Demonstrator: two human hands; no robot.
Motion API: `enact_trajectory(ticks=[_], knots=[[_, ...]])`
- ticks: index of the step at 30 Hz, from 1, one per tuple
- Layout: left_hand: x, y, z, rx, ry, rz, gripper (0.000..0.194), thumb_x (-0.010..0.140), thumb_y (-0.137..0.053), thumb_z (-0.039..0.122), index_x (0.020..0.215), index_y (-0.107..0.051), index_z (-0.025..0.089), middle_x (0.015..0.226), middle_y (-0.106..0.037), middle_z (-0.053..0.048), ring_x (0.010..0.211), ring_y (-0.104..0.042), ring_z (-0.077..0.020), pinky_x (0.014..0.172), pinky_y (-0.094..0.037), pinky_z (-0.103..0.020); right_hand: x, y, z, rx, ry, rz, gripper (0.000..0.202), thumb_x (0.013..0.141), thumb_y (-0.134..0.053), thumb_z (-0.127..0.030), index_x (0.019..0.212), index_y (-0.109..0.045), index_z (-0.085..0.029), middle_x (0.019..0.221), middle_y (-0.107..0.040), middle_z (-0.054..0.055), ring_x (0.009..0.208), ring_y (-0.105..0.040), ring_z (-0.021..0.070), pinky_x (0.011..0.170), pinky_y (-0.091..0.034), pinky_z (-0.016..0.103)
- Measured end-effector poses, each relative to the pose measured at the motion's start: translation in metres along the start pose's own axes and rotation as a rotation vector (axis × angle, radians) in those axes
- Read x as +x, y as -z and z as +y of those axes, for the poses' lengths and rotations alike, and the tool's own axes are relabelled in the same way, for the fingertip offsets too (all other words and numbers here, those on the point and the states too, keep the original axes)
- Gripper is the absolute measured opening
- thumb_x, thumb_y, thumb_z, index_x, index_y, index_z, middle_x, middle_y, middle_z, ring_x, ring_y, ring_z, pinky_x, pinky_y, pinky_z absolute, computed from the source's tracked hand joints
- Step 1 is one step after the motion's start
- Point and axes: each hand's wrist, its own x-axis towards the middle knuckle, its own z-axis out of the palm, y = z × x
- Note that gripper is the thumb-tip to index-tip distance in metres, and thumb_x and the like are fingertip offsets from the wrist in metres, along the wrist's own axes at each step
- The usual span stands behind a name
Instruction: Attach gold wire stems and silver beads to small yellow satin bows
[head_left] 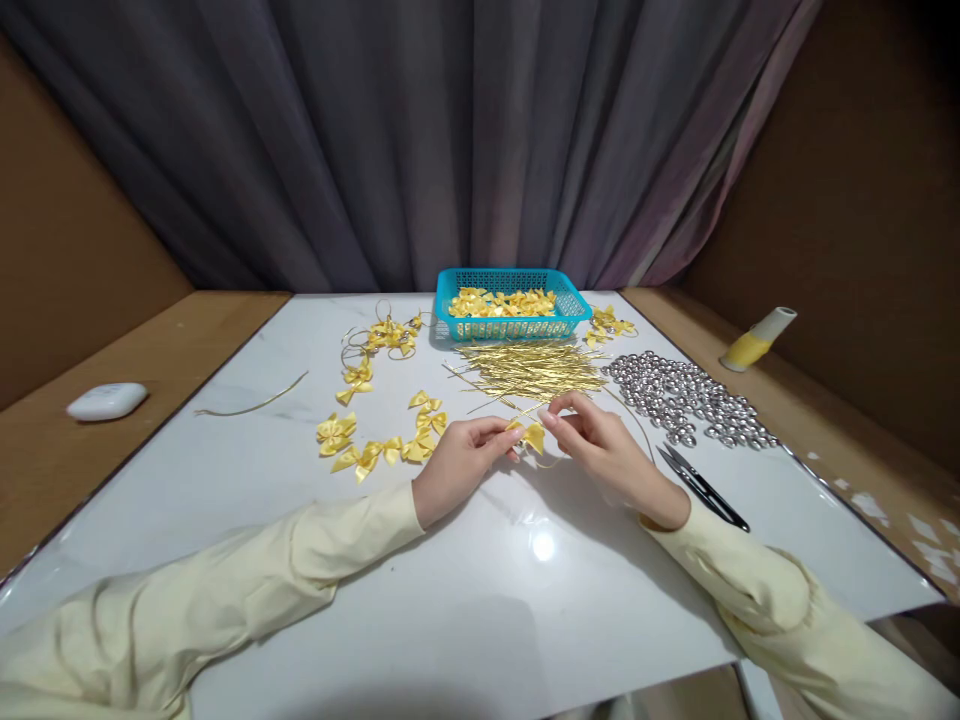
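My left hand (pixel 472 455) is closed on a yellow satin bow (pixel 533 437), pinching it between thumb and fingertips just above the table. Close to its right side is my right hand (pixel 600 445), thumb and forefinger brought together around a thin gold cord (pixel 637 420). Part of this cord curves out past the right hand, and a short stretch shows under the bow. My fingers hide where cord and bow meet. Left of my left hand lie several loose yellow bows (pixel 369 457). Black thread snips (pixel 703 487) rest beside my right wrist.
A blue basket (pixel 442 322) of bows stands at the back, with a pile of gold wire ties (pixel 529 372) before it. Silver beads (pixel 682 395) spread rightward. Bows with cord loops (pixel 394 335) lie back left, near a single cord (pixel 255 400). A yellow thread cone (pixel 757 340) stands right.
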Motion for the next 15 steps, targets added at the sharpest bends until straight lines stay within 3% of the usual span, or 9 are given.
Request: enact_trajectory(ticks=[6,10,15], knots=[[-0.002,-0.001,0.001,0.002,0.020,-0.014,0.023,0.079,-0.054,0.035,0.079,-0.065,0.014,0.065,-0.063,-0.001,0.064,-0.055,-0.0143,0.060,-0.044,-0.024,0.002,-0.002,0.003,-0.016,-0.011,-0.140,0.026,0.085,-0.046,-0.041,0.072,-0.046,-0.018,0.053,-0.041,-0.006,0.048,-0.033,0.0079,0.044,-0.025,0.020],[-0.001,-0.001,-0.001,-0.012,0.016,-0.033,0.024,0.080,-0.053,0.034,0.076,-0.064,0.013,0.065,-0.063,-0.001,0.064,-0.057,-0.0139,0.063,-0.044,-0.024,0.003,-0.003,0.004,0.041,-0.045,-0.153,0.026,0.085,-0.045,-0.041,0.072,-0.046,-0.019,0.052,-0.040,-0.007,0.046,-0.032,0.0080,0.042,-0.025,0.020],[0.006,0.007,-0.005,0.162,-0.022,0.005,0.023,0.079,-0.054,0.031,0.073,-0.066,0.013,0.080,-0.066,-0.005,0.078,-0.060,-0.0178,0.071,-0.046,-0.028,0.006,0.001,0.011,-0.054,-0.086,-0.147,0.029,0.086,-0.042,-0.045,0.076,-0.050,-0.019,0.045,-0.045,-0.007,0.040,-0.038,0.0092,0.042,-0.029,0.020]])
